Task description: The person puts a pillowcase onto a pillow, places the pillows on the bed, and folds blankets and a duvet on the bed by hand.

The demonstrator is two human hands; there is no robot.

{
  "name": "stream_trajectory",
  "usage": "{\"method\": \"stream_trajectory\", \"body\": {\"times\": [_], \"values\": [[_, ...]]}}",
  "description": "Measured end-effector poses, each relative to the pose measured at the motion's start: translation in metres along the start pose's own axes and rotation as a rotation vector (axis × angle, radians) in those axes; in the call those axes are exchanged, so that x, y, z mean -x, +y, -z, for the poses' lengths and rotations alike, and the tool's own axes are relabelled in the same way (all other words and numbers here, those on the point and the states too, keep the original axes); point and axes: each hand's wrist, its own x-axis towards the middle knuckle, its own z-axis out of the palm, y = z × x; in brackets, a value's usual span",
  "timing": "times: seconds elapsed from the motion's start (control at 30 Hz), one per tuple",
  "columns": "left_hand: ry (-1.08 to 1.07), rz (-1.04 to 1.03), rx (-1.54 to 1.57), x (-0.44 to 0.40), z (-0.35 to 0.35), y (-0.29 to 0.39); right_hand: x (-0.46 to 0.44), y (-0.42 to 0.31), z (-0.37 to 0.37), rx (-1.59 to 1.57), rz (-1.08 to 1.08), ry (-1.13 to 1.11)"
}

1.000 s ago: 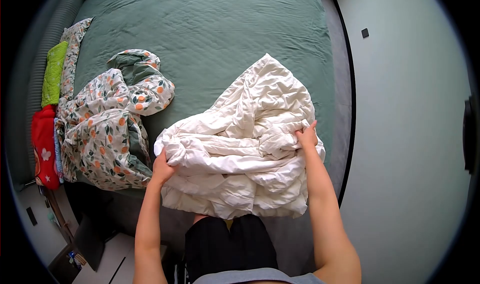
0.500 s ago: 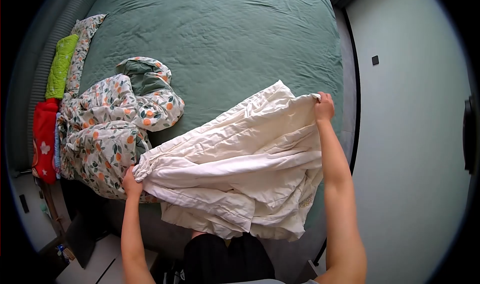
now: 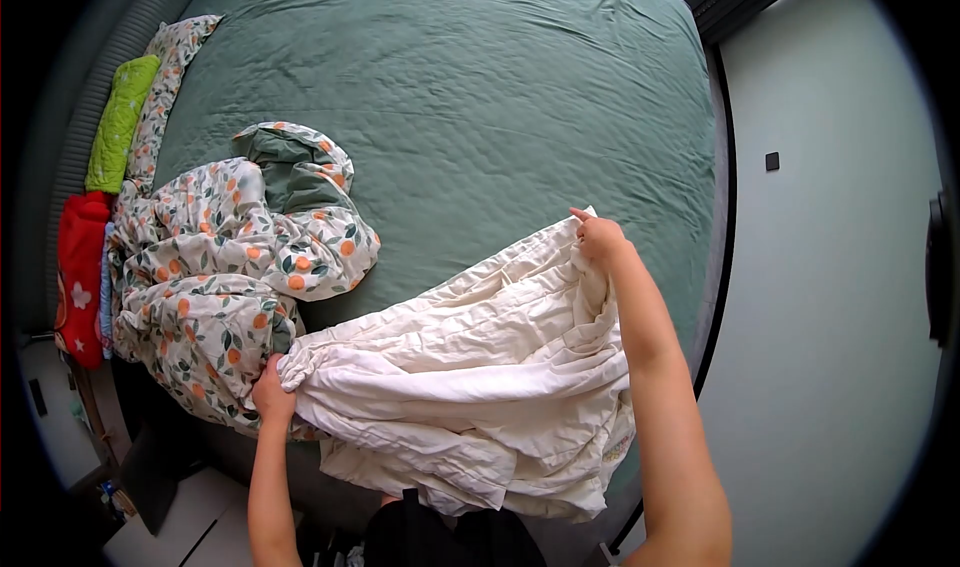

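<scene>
A cream-white quilt (image 3: 480, 337) stretches in loose folds across the near side of the bed, its lower part hanging over the edge toward my legs. My left hand (image 3: 273, 395) is closed on its gathered left end, beside the orange-patterned duvet (image 3: 205, 287). At the quilt's far right corner, my right hand (image 3: 600, 239) grips the edge with one finger poking out to the left; its other fingertips are partly hidden. Between the two hands the cloth is creased lengthwise.
A green sheet (image 3: 460, 117) covers the bed. Along the padded headboard (image 3: 85, 137) lie a patterned pillow (image 3: 172, 77), a lime-green folded cloth (image 3: 122, 122) and a red folded cloth (image 3: 82, 277). A pale wall (image 3: 830, 297) stands on the right.
My right hand has shifted left along the quilt's edge to its far corner, which has come lower in view. My left hand keeps its hold. The view has tilted slightly.
</scene>
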Motion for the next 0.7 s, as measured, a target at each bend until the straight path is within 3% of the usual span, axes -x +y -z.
{"method": "stream_trajectory", "body": {"times": [0.07,0.17,0.3,0.4,0.5,0.6,0.7], "values": [[-0.072,0.059,-0.036,-0.004,-0.002,0.0,-0.008,0.0,-0.009,-0.013,0.058,0.022],[-0.104,0.05,-0.043,-0.007,-0.001,0.004,-0.014,0.009,-0.018,0.011,-0.179,-0.11],[-0.099,0.004,0.037,-0.007,0.0,0.001,0.034,0.025,-0.019,0.225,0.022,-0.093],[-0.19,0.006,0.1,-0.008,0.007,-0.003,0.082,0.065,-0.05,0.177,-0.232,0.045],[-0.133,-0.044,0.198,-0.009,0.018,-0.008,0.143,0.095,-0.061,0.094,-0.502,0.134],[-0.031,-0.166,0.306,-0.016,0.046,-0.006,0.219,0.103,-0.042,0.173,-0.319,0.272],[0.071,-0.159,0.36,-0.023,0.096,0.008,0.287,0.107,-0.01,0.092,-0.035,0.706]]}}
